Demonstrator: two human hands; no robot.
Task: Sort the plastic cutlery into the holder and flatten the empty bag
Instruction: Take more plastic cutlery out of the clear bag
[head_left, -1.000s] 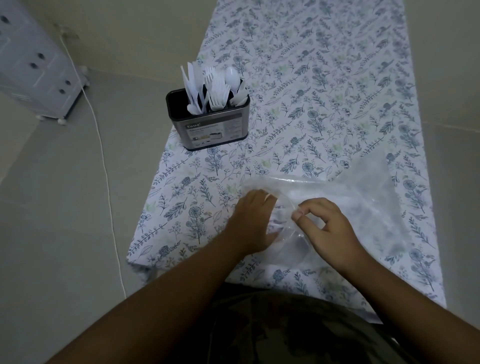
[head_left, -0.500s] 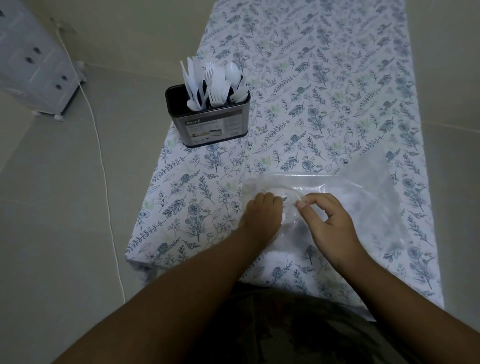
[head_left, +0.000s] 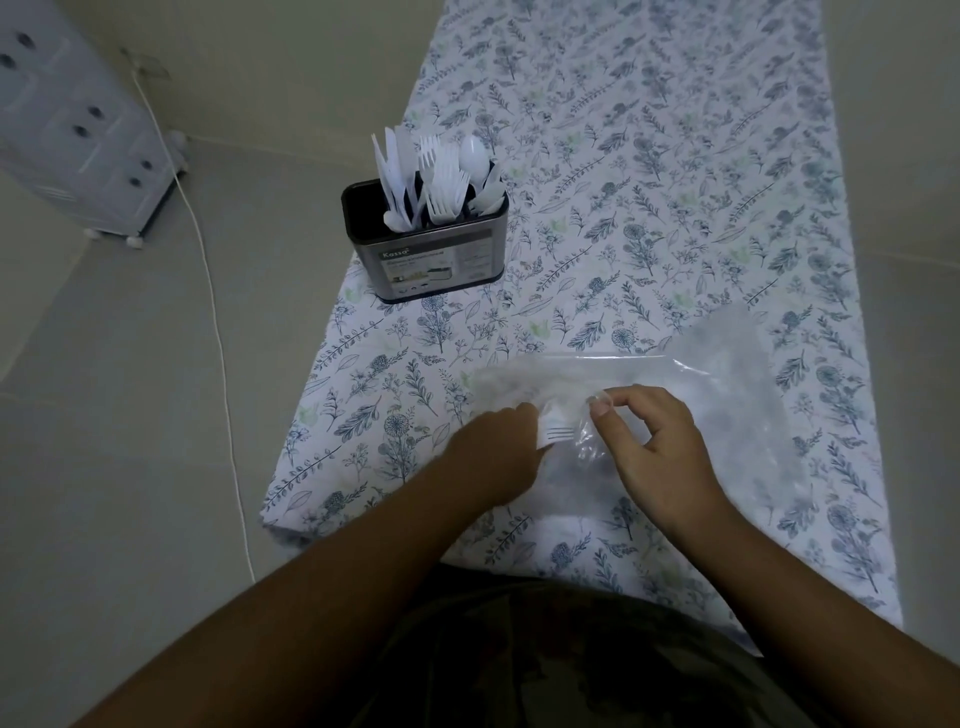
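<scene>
Head view gives me one holder (head_left: 431, 260) of cutlery, one bag (head_left: 675, 415); left hand (head_left: 498, 452) grips a fork (head_left: 556, 434) at its mouth, right hand (head_left: 654, 447) pinches plastic; cutlery count unclear.

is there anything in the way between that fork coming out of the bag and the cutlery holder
Nothing visible. The left hand grips the fork at the mouth of the bag, which the right hand pinches. Only bare tablecloth lies between there and the holder.

bare forearms (head_left: 322, 587), no sleeves; dark camo-print garment (head_left: 571, 660) at torso.
</scene>
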